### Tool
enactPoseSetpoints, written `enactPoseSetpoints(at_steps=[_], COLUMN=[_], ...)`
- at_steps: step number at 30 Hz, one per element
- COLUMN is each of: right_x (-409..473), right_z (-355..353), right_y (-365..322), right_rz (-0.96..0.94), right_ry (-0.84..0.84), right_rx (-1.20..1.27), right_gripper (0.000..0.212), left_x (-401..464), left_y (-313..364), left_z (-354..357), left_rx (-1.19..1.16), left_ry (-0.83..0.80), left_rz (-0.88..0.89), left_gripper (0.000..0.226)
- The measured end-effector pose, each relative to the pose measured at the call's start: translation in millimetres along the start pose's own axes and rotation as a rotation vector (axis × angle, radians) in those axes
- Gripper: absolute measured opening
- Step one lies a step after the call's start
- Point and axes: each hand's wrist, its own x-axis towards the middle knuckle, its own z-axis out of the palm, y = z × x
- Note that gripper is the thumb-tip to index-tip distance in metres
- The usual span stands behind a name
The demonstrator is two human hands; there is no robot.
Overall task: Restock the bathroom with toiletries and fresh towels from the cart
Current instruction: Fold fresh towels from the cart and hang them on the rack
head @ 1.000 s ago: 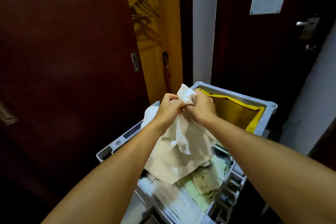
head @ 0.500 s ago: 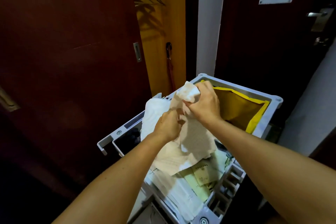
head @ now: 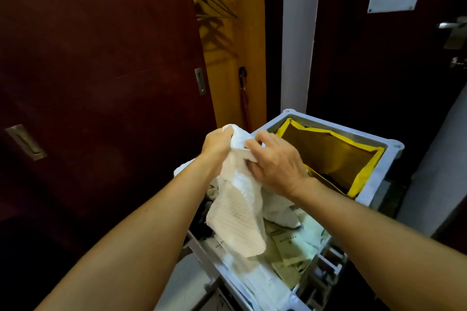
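A white waffle-weave towel [head: 240,212] hangs above the grey cart [head: 386,164], held up by both hands. My left hand [head: 217,145] grips its bunched top corner. My right hand [head: 275,161] pinches the upper edge just beside it, fingers curled into the cloth. The lower end of the towel dangles over the cart's tray. More white cloth [head: 275,204] lies in the tray under my right wrist. Pale green toiletry packets [head: 293,245] lie in the tray below the towel.
A yellow linen bag [head: 336,156] lines the far half of the cart. A dark red sliding door [head: 101,70] fills the left. Hangers [head: 214,5] and an umbrella [head: 243,101] sit in the open wooden closet. A dark door with handle [head: 452,26] stands at right.
Both hands have shifted along the towel and lifted it left; the left hand rose to the top corner, and the towel hangs longer over the tray.
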Motion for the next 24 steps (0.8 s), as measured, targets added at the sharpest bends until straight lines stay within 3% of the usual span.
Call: enactPoseSetpoints(at_steps=[4,9,11,16,18,24], right_x=[-1,-6,-10,-13,-10,-10], right_z=[3,2,3,0,-1,-1], right_y=[-4,-10,-16,-25,-29,-26], right_rz=[-0.157,-0.158,-0.166,-0.111,-0.078,-0.012], right_ry=[0.148,0.22,0.164,-0.159,-0.152,-0.015], right_rx=[0.0,-0.012,-0.031,-0.181,-0.212,-0.111], right_gripper=[0.011,0.011,0.022,0.071,0.065,0.01], left_x=[6,2,1,8,9,8], left_y=[3,4,7,6,6,6], left_z=[2,-3,-2,-5,-5,-10], left_rx=[-0.079,0.08,0.115,0.077,0.071,0.109], left_ry=[-0.002,0.005,0.024,0.029,0.017,0.09], left_rz=[-0.175,-0.19,-0.184,-0.212,-0.21,-0.166], left_gripper=[0.024,0.013,0.016,0.007,0.012,0.021])
